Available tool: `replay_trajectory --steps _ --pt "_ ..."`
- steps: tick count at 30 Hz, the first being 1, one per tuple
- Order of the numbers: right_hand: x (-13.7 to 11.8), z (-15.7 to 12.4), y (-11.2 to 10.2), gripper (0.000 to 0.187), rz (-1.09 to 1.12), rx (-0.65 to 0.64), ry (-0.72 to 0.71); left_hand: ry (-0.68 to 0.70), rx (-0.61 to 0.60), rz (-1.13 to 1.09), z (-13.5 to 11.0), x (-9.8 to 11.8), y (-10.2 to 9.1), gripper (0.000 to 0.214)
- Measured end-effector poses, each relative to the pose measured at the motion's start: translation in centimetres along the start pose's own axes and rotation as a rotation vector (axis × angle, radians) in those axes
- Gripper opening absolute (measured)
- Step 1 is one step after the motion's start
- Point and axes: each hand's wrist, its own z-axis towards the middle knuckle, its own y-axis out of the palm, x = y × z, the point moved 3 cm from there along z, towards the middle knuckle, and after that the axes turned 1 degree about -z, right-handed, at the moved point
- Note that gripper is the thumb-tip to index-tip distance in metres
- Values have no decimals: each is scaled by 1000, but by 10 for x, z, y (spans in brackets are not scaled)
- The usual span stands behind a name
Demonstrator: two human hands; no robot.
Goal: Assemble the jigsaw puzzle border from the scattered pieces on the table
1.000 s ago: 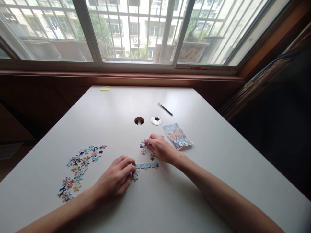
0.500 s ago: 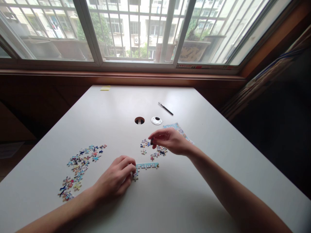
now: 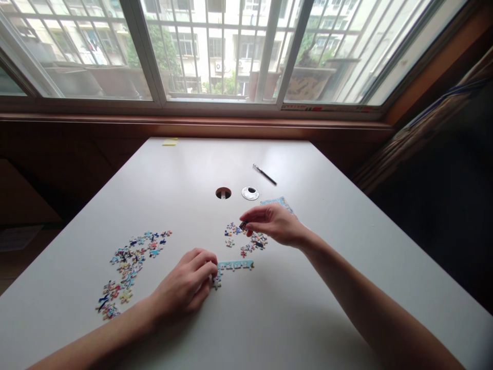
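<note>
My right hand [image 3: 275,224] is raised over the small pile of loose pieces, with a dark jigsaw puzzle piece [image 3: 243,225] pinched between thumb and fingers. Below that hand lie several loose puzzle pieces [image 3: 259,244]. My left hand [image 3: 191,280] rests on the table with its fingers curled against the left end of a joined puzzle strip [image 3: 235,265]. This strip is light blue along its far edge, and a short column runs down from its left end, partly covered by my fingertips.
A larger spread of loose pieces [image 3: 127,267] lies to the left. Behind my right hand is a printed puzzle picture [image 3: 283,202], partly hidden. Farther back are a round table hole [image 3: 223,193], a silver cover [image 3: 250,193], a pen [image 3: 265,174] and a yellow sticky note [image 3: 170,142].
The dark piece has turned slightly in my right hand's fingers and shows more of its face. My left hand stays at the strip. The whole view has shifted a little.
</note>
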Motion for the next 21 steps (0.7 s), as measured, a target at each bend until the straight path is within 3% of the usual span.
replay_trajectory --steps 7,21 --pt "8 3 -5 24 -29 5 -10 -5 13 -4 0 1 0 21" --pt "-7 -3 -1 23 -60 -11 -58 -17 21 6 1 3 0 22"
